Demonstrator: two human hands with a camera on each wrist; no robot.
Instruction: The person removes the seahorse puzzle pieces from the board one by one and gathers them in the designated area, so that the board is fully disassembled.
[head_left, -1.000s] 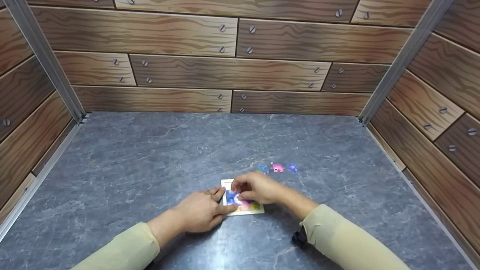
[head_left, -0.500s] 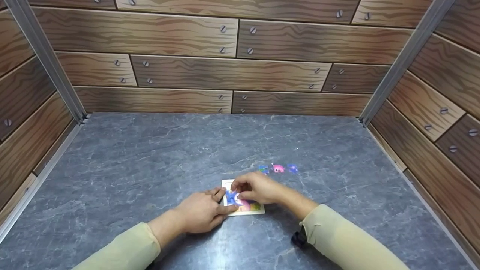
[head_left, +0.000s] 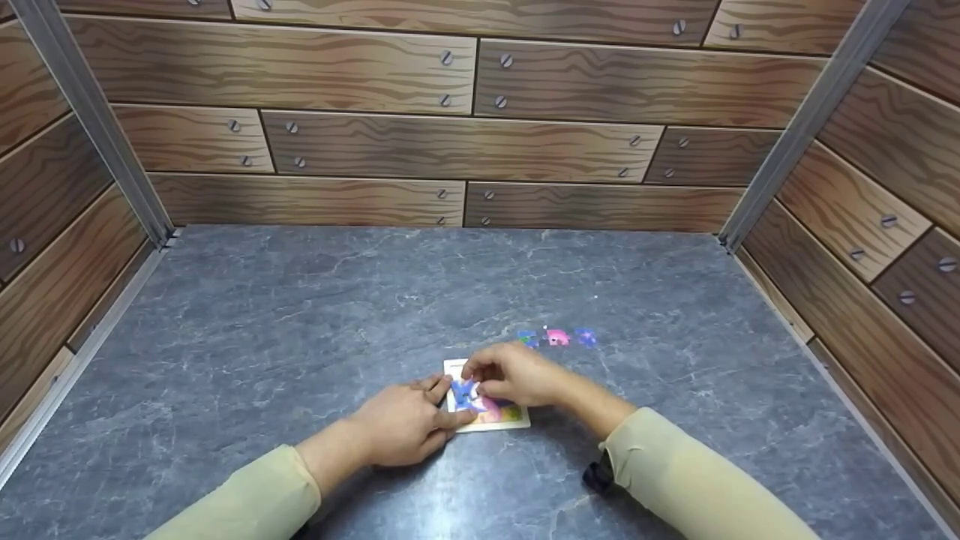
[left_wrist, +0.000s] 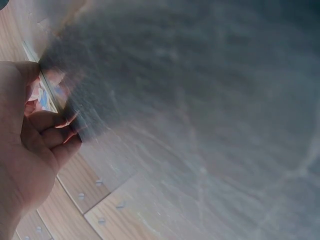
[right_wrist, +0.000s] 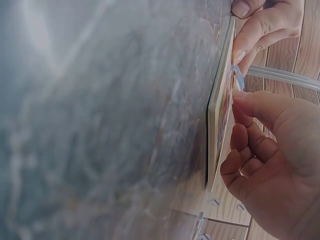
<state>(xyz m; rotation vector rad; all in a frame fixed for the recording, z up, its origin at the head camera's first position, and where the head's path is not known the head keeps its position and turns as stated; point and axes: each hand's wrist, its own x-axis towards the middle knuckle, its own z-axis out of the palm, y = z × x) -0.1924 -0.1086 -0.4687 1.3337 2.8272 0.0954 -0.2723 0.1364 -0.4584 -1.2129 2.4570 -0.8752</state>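
A small puzzle board (head_left: 498, 427) with a pale frame lies on the grey table, its picture partly covered by both hands. My left hand (head_left: 400, 424) rests at the board's left side, with fingertips on the frame and one straight finger pressing across the picture. My right hand (head_left: 523, 375) is over the board's upper right. In the right wrist view its thumb and index finger pinch a blue puzzle piece (right_wrist: 238, 76), which stands tilted up from the board; the finger's grip is partly hidden. The blue area (head_left: 464, 395) shows between the hands in the head view.
Beyond the right hand, three loose puzzle pieces lie in a row: a blue-green one (head_left: 527, 338), a pink one (head_left: 556, 337) and a blue one (head_left: 586, 337). Wood-patterned walls (head_left: 375, 142) enclose the back and sides of the table.
The blue piece has turned slightly under the right fingertips, and the right thumb has shifted a little. The left hand and the loose pieces have stayed in place.
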